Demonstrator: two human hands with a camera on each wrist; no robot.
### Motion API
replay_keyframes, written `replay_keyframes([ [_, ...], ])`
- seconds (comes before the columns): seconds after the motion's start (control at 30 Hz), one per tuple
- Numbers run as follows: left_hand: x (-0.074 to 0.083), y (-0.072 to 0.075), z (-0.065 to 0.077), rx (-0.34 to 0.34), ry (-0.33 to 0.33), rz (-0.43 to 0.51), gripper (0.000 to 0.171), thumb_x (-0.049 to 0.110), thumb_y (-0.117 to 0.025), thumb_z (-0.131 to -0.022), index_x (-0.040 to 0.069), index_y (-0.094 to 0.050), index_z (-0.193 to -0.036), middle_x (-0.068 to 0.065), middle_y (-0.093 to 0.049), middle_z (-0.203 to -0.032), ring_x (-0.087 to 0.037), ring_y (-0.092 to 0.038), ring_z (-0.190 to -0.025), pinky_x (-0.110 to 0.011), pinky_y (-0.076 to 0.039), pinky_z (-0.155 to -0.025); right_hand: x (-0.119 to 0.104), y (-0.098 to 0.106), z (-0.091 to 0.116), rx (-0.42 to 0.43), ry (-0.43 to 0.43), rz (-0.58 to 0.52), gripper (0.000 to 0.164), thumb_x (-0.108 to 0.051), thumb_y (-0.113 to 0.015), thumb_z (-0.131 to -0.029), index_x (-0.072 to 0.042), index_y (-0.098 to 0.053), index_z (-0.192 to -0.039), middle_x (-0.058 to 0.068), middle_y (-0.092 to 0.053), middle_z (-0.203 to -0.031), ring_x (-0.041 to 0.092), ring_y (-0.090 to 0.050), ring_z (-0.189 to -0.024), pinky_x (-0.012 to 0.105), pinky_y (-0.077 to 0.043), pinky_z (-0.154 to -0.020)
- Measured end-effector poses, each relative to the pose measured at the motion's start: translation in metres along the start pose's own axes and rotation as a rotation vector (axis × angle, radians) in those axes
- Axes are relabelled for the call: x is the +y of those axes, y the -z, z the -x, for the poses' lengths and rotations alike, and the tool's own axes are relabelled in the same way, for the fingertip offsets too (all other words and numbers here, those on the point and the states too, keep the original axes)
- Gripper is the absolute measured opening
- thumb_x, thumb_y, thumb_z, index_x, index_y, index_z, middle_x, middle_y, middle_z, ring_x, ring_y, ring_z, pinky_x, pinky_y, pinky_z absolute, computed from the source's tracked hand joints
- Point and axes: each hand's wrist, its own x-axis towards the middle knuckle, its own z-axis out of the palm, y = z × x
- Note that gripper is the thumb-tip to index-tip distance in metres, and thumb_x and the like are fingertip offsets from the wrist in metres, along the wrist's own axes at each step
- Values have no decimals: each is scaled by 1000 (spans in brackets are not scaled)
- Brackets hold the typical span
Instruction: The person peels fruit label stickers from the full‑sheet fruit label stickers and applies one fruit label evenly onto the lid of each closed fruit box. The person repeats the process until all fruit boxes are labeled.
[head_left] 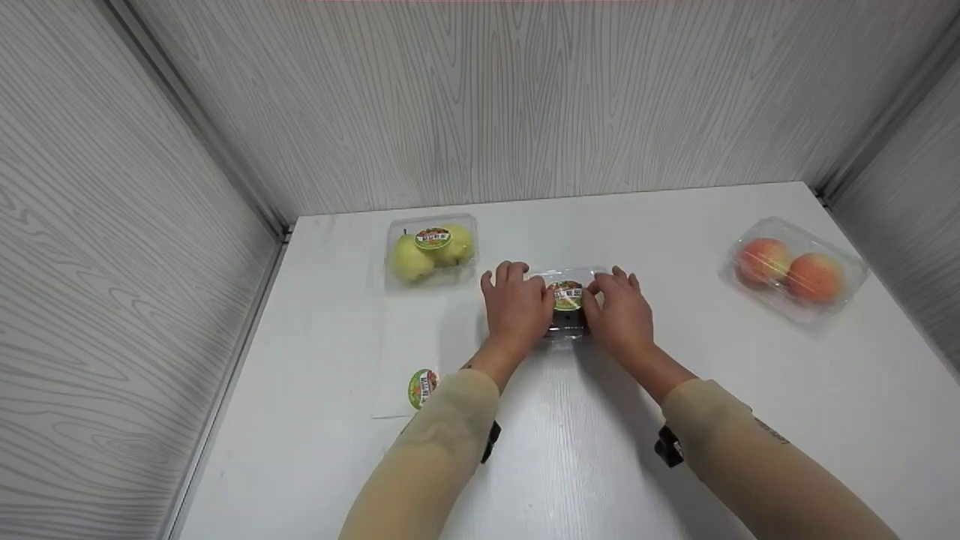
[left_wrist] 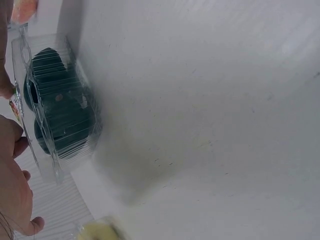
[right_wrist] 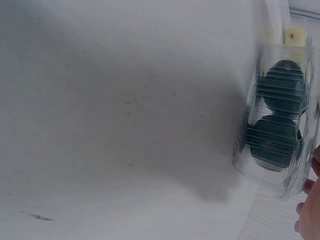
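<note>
Between both hands sits a clear plastic box [head_left: 564,334] holding two dark green, avocado-like fruits [right_wrist: 275,142]. A round, colourful label [head_left: 566,295] lies on its lid. My left hand [head_left: 516,309] touches the label's left edge with its thumb side, the other fingers spread over the lid's left end. On the opposite side, the right hand [head_left: 621,310] has thumb and fingertips at the label's right edge. In the left wrist view, the box's ribbed side [left_wrist: 75,130] faces the camera, with fingertips along the top of the lid.
A clear box of two yellow-green pears [head_left: 414,259], labelled on top, stands at the back left. Two peaches [head_left: 815,277] lie in another clear box at the right, with no label visible. Left of the left forearm is a white sheet [head_left: 405,341] bearing a round sticker [head_left: 422,388].
</note>
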Motion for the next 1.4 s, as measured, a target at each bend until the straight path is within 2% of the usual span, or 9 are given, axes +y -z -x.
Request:
replay_keyframes([
  [0.17, 0, -1, 1, 21, -16, 5, 29, 39, -64, -106, 18, -83, -99, -5, -67, -135, -26, -52, -135, -61, -35, -116, 1, 0, 0, -3, 1, 1, 19, -17, -63, -104, 1, -69, -105, 24, -63, -143, 42, -46, -147, 50, -23, -127],
  [0.63, 1, 0, 0, -2, -4, -21, 32, 42, -64, -106, 18, -84, -108, -4, -67, -135, -25, -52, -135, -60, -35, -116, 1, -2, 0, 3, 5, 4, 18, -16, -65, -103, 1, -70, -104, 25, -60, -147, 43, -45, -148, 51, -22, -127],
  [1.17, 1, 1, -2, -18, 2, -20, 30, 41, -65, -105, 18, -84, -105, -5, -66, -136, -26, -51, -136, -60, -34, -116, 2, -1, 1, -2, 8, -5, 19, -17, -66, -103, 1, -70, -101, 24, -58, -150, 42, -42, -150, 52, -21, -128],
  [1.4, 1, 0, -1, 2, 0, -16, 30, 40, -66, -104, 17, -84, -104, -5, -67, -135, -26, -52, -135, -61, -34, -116, 2, -2, 0, -8, 7, -4, 20, -17, -66, -102, 2, -71, -101, 24, -59, -149, 43, -42, -150, 53, -21, -127],
])
